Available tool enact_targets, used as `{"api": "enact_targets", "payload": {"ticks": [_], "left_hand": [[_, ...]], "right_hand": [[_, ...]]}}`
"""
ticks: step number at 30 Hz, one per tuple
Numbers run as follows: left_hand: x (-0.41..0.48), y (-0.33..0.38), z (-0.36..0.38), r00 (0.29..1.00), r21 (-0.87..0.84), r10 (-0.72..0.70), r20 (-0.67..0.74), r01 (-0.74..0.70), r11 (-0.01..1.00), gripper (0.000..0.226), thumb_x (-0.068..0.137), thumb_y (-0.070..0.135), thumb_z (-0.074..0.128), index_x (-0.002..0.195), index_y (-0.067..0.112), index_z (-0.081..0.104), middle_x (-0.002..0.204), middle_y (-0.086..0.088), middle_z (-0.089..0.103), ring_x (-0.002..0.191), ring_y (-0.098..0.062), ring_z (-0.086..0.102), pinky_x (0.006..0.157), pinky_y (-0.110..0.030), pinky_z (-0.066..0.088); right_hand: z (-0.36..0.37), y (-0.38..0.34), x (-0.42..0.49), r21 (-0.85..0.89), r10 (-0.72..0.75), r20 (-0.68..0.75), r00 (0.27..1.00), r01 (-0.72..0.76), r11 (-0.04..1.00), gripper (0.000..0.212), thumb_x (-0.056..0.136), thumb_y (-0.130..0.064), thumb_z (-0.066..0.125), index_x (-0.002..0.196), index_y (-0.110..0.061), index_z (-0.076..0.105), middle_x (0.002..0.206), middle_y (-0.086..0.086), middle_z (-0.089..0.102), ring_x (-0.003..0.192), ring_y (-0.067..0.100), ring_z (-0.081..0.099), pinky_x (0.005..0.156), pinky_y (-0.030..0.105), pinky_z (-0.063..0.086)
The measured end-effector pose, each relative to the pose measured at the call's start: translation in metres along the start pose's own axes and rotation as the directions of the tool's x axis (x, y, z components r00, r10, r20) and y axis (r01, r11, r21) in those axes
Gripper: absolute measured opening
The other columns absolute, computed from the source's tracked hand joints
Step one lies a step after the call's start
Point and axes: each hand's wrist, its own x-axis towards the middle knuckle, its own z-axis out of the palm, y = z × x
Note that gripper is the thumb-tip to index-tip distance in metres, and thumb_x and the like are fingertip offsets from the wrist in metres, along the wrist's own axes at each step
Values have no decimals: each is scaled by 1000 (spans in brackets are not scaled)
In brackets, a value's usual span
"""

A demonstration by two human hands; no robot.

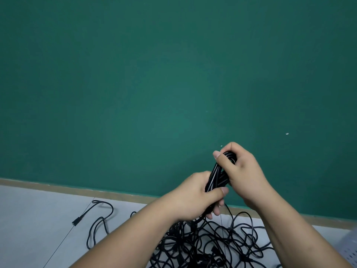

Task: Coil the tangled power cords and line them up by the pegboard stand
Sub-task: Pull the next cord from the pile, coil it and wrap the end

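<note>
A black power cord folded into a narrow coil is held up in front of the green wall. My left hand grips the coil's lower end, thumb across the strands. My right hand grips its upper end, fingers curled over the loops. A strand runs from the coil down into a tangled pile of black cords on the floor beneath my forearms. One cord with a plug trails out to the left of the pile.
A green wall fills most of the view, with a tan baseboard along its foot. The floor is pale grey tile. A white perforated panel shows at the bottom right corner.
</note>
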Motion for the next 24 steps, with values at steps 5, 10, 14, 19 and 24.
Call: {"api": "enact_targets", "payload": {"ticks": [5, 10, 14, 19, 24], "left_hand": [[-1, -7, -6, 993, -214, -43, -107, 19, 977, 8, 112, 19, 50, 106, 15, 53, 80, -8, 62, 68, -27, 70, 62, -39, 59], [6, -2, -28, 871, -402, -64, -487, -159, 902, 16, 110, 23, 54, 99, 11, 55, 79, -7, 62, 74, -30, 71, 75, -46, 63], [6, 1, -39, 751, -522, -113, -650, -334, 785, 14, 110, 21, 54, 102, 10, 53, 80, -4, 60, 78, -26, 74, 70, -37, 63], [6, 2, -48, 665, -524, -155, -731, -401, 752, 11, 110, 21, 55, 103, 11, 53, 79, -1, 62, 73, -24, 75, 74, -46, 63], [3, -1, -65, 526, -329, -99, -845, -364, 871, 11, 110, 20, 54, 103, 11, 52, 78, -5, 57, 65, -20, 65, 70, -39, 63]], "right_hand": [[6, -3, -5, 154, 88, 116, 989, -106, 982, 23, 104, -45, 55, 125, -38, 60, 93, -6, 64, 68, 12, 53, 56, 27, 42], [11, 7, -11, -15, 211, 372, 904, -222, 975, 52, 102, -61, 35, 132, -32, 66, 116, -1, 78, 101, 11, 75, 87, 36, 61], [24, 9, -21, -27, 293, 606, 740, -349, 937, 55, 106, -56, 36, 131, -19, 69, 118, 4, 79, 112, 20, 74, 107, 39, 55], [32, 9, -24, 5, 120, 739, 663, -184, 983, 30, 107, -35, 61, 118, -8, 68, 119, 15, 75, 118, 24, 68, 115, 49, 48], [23, 5, -16, 138, 206, 616, 760, -362, 922, 19, 107, -21, 60, 112, -4, 63, 77, 5, 60, 66, 22, 62, 72, 38, 58]]}}
